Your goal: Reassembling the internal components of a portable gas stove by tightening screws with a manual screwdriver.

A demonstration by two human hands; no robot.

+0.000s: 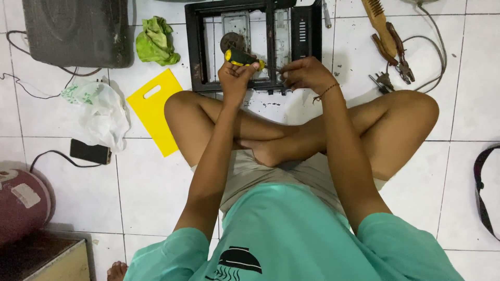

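I sit cross-legged on a white tiled floor. My left hand (235, 78) grips a screwdriver with a yellow and black handle (240, 58), its shaft pointing right toward the near edge of a black metal stove frame (194, 49) that lies open on the floor. My right hand (307, 74) rests fingers-down on that same near edge, just right of the screwdriver tip; whether it pinches a small part I cannot tell. Metal plates and a round dark part show inside the frame.
A yellow cutting board (154, 110), a white plastic bag (101, 109), a green cloth (155, 41), a dark case (78, 31) and a phone (90, 152) lie left. A wire brush (377, 21), pliers (400, 54) and a plug (384, 80) lie right. A maroon pot (21, 203) sits lower left.
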